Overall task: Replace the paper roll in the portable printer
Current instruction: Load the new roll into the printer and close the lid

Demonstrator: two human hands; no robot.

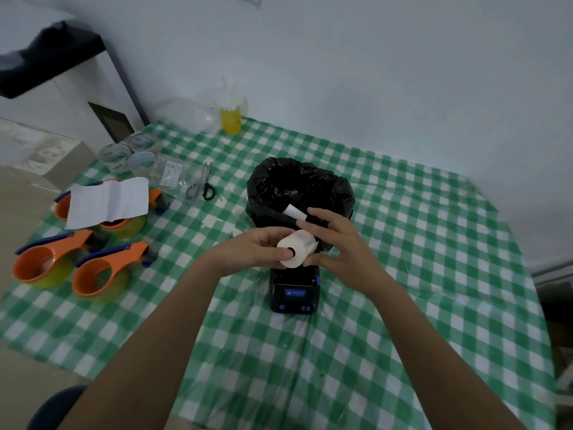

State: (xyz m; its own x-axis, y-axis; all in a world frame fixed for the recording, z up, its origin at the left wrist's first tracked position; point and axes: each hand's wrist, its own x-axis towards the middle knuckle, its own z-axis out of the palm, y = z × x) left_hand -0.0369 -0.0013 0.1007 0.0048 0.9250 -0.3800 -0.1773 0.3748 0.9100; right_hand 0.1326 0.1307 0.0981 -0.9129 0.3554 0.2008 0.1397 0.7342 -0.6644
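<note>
A white paper roll (297,248) is held in the air just above the small black portable printer (294,294), which stands on the green checked tablecloth with blue buttons on its front. My left hand (254,251) grips the roll from the left, thumb at its core hole. My right hand (336,240) touches the roll's right end, its upper fingers spread. The printer's top is partly hidden behind the roll and my hands.
A bin lined with a black bag (299,189) stands right behind the printer, with a white paper scrap (295,212) inside. Orange tape dispensers (102,274), a white sheet (108,201), tape rolls (130,152), scissors (203,186) and a yellow drink cup (231,114) lie left and behind.
</note>
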